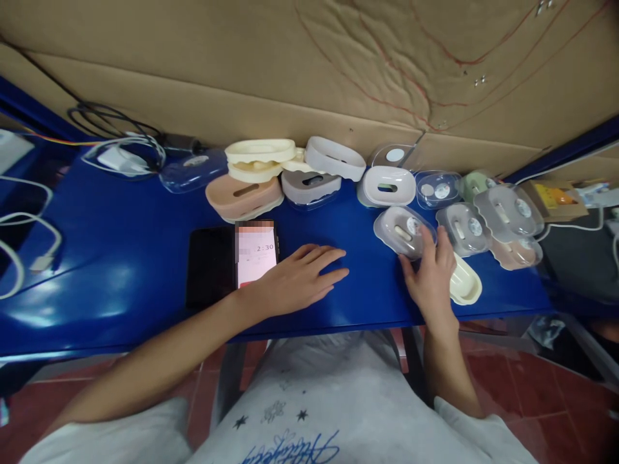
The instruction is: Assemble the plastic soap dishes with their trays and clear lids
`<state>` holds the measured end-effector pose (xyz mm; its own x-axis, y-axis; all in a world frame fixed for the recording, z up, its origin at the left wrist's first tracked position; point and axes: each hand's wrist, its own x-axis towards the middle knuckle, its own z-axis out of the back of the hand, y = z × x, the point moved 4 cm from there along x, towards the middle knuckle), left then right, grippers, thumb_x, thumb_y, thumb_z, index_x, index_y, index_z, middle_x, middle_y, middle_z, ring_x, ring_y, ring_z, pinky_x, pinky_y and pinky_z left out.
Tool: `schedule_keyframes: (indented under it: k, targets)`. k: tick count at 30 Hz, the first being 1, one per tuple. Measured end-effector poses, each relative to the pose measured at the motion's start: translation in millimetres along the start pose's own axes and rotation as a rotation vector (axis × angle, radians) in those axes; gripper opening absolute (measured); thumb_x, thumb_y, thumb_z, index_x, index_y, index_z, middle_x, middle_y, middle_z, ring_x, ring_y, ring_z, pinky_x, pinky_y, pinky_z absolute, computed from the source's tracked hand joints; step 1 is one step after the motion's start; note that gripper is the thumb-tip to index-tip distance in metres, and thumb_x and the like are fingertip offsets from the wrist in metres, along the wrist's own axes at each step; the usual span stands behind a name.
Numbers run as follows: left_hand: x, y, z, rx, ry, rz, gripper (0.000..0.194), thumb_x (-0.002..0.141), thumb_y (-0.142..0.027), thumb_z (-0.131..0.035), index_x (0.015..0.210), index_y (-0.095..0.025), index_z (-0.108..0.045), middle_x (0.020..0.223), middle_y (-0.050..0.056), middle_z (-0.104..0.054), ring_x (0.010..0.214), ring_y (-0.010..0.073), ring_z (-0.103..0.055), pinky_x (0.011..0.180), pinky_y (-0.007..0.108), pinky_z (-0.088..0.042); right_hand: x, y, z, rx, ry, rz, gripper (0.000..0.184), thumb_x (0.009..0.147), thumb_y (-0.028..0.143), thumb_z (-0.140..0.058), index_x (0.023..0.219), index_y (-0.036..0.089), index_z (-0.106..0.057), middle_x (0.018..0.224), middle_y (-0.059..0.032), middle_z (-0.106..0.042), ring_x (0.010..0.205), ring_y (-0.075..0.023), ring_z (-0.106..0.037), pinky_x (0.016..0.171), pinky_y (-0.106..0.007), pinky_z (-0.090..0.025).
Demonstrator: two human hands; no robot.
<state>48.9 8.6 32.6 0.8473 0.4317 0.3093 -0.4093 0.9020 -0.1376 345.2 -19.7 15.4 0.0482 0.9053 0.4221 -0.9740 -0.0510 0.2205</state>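
My left hand (300,277) lies flat on the blue table (120,258), fingers stretched out, holding nothing, just right of a phone (256,254) with a lit screen. My right hand (430,274) reaches to a grey soap box with a clear lid (403,231); the fingertips touch its near edge. A cream soap dish (465,282) lies right beside that hand. A dark phone (210,265) sits left of the lit one.
Several soap boxes in cream, pink, grey and white (290,174) line the back of the table, with more lidded ones (503,216) at the right. Cables and a charger (120,154) lie at the back left. A cardboard wall (338,71) rises behind.
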Motion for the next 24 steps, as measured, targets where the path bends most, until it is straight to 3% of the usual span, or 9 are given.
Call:
schedule_keyframes:
  k: [4,8,13,18,24]
  targets:
    - [0.1,1.0,0.3,-0.003,0.007,0.014,0.033,0.104,-0.019,-0.07,0.137,-0.018,-0.07,0.149,0.017,-0.064,0.13,0.0338,-0.066,0.107,0.05,-0.058,21.0,12.0,5.5,-0.016,0.032,0.112,0.069,0.107,0.034,-0.057,0.172,0.026,-0.035,0.179,-0.0225,-0.029,0.163,-0.0463,-0.033,0.122,-0.076,-0.036]
    - [0.3,4.1,1.2,-0.02,0.001,0.036,0.032,0.104,-0.019,-0.07,0.136,-0.018,-0.071,0.149,0.017,-0.064,0.131,0.034,-0.067,0.108,0.051,-0.057,65.4,35.5,-4.3,-0.047,0.149,0.266,0.061,0.108,0.032,-0.053,0.168,0.021,-0.042,0.171,-0.0204,-0.046,0.158,-0.0396,-0.044,0.126,-0.067,-0.035]
    - [0.3,9.2,4.1,0.015,-0.006,0.054,0.027,0.107,-0.02,-0.065,0.132,-0.017,-0.073,0.148,0.018,-0.064,0.132,0.0355,-0.067,0.108,0.054,-0.058,111.8,48.9,-31.9,-0.146,0.216,0.298,0.052,0.106,0.028,-0.055,0.155,0.013,-0.056,0.151,-0.0212,-0.068,0.141,-0.038,-0.061,0.122,-0.062,-0.038]
    - [0.4,4.3,10.7,0.084,-0.052,0.024,0.023,0.106,-0.018,-0.064,0.128,-0.016,-0.073,0.146,0.017,-0.067,0.127,0.0341,-0.069,0.106,0.052,-0.059,117.2,48.5,-39.1,-0.056,0.181,0.272,0.038,0.111,0.024,-0.044,0.132,0.019,-0.076,0.13,-0.0128,-0.08,0.121,-0.031,-0.072,0.112,-0.051,-0.043]
    - [1.2,-0.3,16.6,0.087,-0.123,0.04,0.034,0.105,-0.017,-0.065,0.139,-0.018,-0.066,0.148,0.018,-0.066,0.128,0.0327,-0.07,0.108,0.052,-0.06,106.1,52.6,-11.3,0.063,-0.029,0.269,0.041,0.116,0.035,-0.041,0.137,0.023,-0.074,0.133,-0.01,-0.079,0.125,-0.0281,-0.071,0.112,-0.048,-0.043]
